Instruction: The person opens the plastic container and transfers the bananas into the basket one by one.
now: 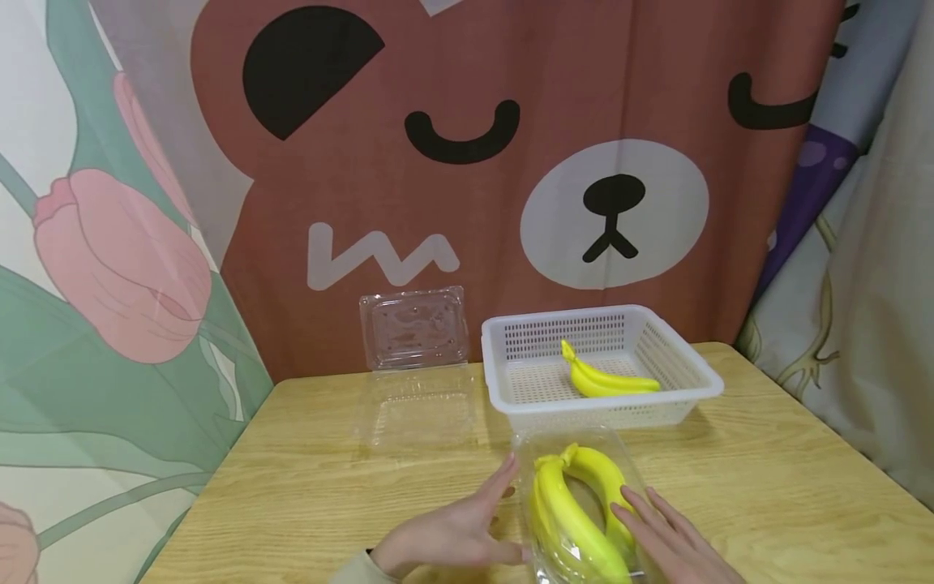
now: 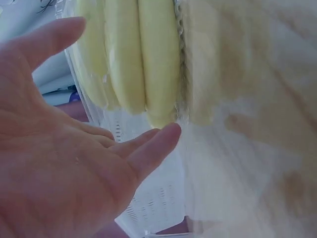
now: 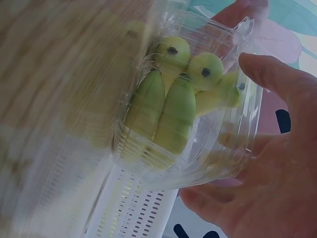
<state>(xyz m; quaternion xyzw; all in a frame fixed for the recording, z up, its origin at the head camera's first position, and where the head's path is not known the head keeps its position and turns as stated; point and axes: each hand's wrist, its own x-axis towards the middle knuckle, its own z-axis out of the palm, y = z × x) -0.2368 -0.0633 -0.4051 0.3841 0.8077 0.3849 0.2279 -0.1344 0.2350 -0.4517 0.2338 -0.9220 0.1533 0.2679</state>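
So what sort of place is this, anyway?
Probably an indoor tabletop workspace, perhaps makeshift, though the rest of the room is out of view. A wood-grain table stands against a bear-print curtain, with a white basket and a clear box of bananas on it.

Round the full box (image 1: 601,440), the basket (image 1: 606,415) is blocking 12 o'clock, the curtain (image 1: 467,203) hanging behind. The spare box (image 1: 419,367), its lid standing up, is filling 10, leaving just a slim strip before the basket. The left hand (image 1: 460,531) is crowding 9, the right hand (image 1: 671,539) 4. Beyond them, bare table (image 1: 766,454) is giving passage at 9 and 2. The basket's top is gaping, bananas (image 1: 613,384) taking up floor toward 3.
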